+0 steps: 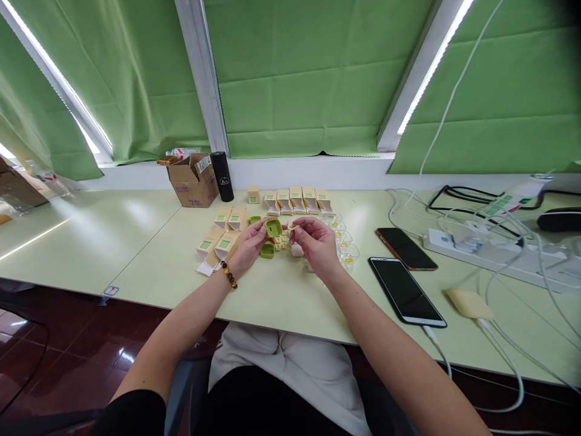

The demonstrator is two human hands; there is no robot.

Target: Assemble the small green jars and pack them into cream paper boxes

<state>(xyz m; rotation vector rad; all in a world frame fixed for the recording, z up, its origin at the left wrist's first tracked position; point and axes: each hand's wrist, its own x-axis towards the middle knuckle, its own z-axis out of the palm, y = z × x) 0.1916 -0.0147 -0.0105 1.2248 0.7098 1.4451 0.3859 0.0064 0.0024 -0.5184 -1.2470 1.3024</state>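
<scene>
Between the fingers of my left hand (249, 245) is a small green square case (274, 228), tilted so that its hollow side faces me. My right hand (318, 242) is close beside it, thumb and fingertips pinched on a small pale piece (293, 228) too little to make out. Under my hands lies another green case (267, 250), with small yellowish squares (281, 242) next to it. A pinkish-white rounded thing (296, 250) sits just below my right fingertips. Clear plastic cups with yellow centres (348, 260) stand to the right of my right hand, partly hidden by it.
Small open cardboard boxes (296, 200) stand in a row at the back, with more boxes (226, 244) at left. A carton (193, 181) and a black bottle (222, 177) are behind. Two phones (407, 290), a power strip (481, 257) and loose cables lie at right.
</scene>
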